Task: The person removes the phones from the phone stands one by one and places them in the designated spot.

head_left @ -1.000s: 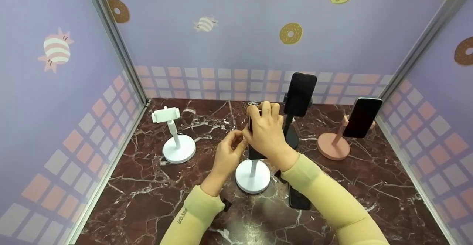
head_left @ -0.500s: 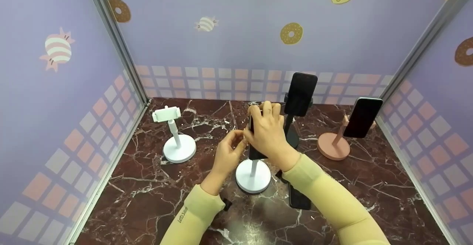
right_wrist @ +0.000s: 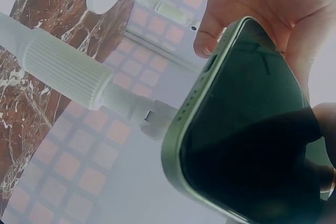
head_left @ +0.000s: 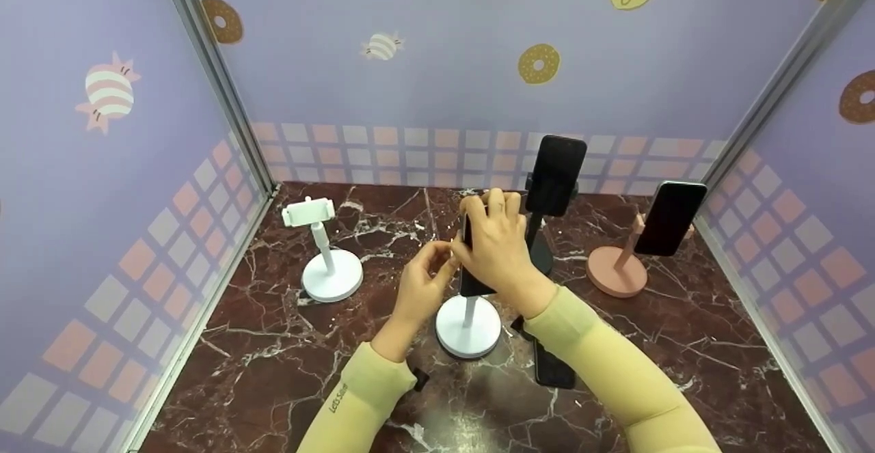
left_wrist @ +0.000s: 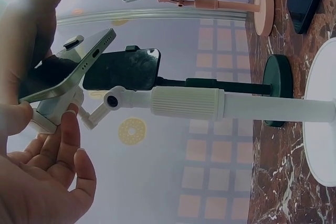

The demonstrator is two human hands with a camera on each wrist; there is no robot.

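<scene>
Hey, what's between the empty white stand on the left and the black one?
In the head view, the left hand, another white stand, and the right hand gripping a phone there.

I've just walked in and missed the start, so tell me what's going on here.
A person is working at the middle white stand: the right hand grips a phone against its clamp, while the left hand holds the clamp. Whether the phone is secured can't be told. The black stand and pink stand each bear a phone; the other white stand bears none. A spare phone lies on the table.
</scene>
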